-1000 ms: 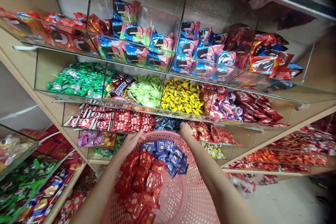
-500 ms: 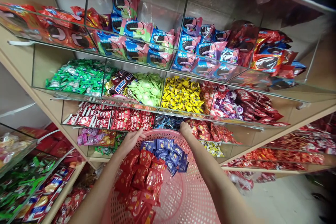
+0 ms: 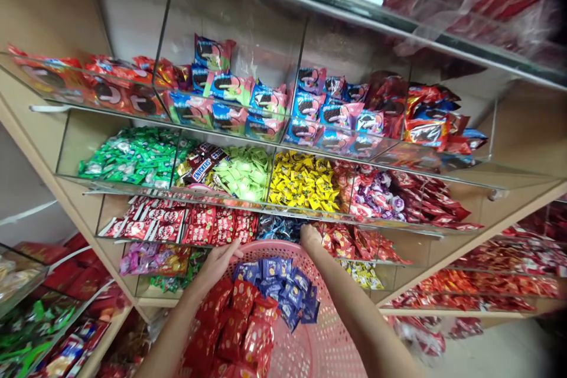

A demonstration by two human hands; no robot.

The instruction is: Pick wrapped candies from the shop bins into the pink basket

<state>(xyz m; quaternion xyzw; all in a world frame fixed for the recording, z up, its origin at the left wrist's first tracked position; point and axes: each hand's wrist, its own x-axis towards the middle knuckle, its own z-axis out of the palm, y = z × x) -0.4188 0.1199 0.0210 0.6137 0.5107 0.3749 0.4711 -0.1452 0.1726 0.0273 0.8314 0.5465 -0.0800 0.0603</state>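
A pink perforated plastic basket (image 3: pixel 330 328) stands below the shelves, its far rim close to the lower bins. Inside it lie red shiny packets (image 3: pixel 248 331) on the left and purple-blue packets (image 3: pixel 290 292) toward the far side. My left hand (image 3: pixel 221 260) is at the basket's far left rim, fingers stretched out and holding nothing visible. My right hand (image 3: pixel 311 237) reaches over the far right rim to the dark blue wrapped sweets (image 3: pixel 281 228), beside red packets (image 3: pixel 339 241) in the same row. Its fingers are curled, and their tips are hidden.
Glass-fronted shelves hold green sweets (image 3: pixel 133 156), Snickers bars (image 3: pixel 204 162), yellow sweets (image 3: pixel 303 183) and red-and-white packets (image 3: pixel 150 218). Oreo packs (image 3: pixel 225 85) sit higher up. A glass shelf edge (image 3: pixel 283 212) runs just above my hands. Another rack (image 3: pixel 31 325) stands at left.
The view has tilted upward, so shelves and basket appear lower. My right hand stays at the dark blue sweets, and my left hand remains by the rim with fingers extended.
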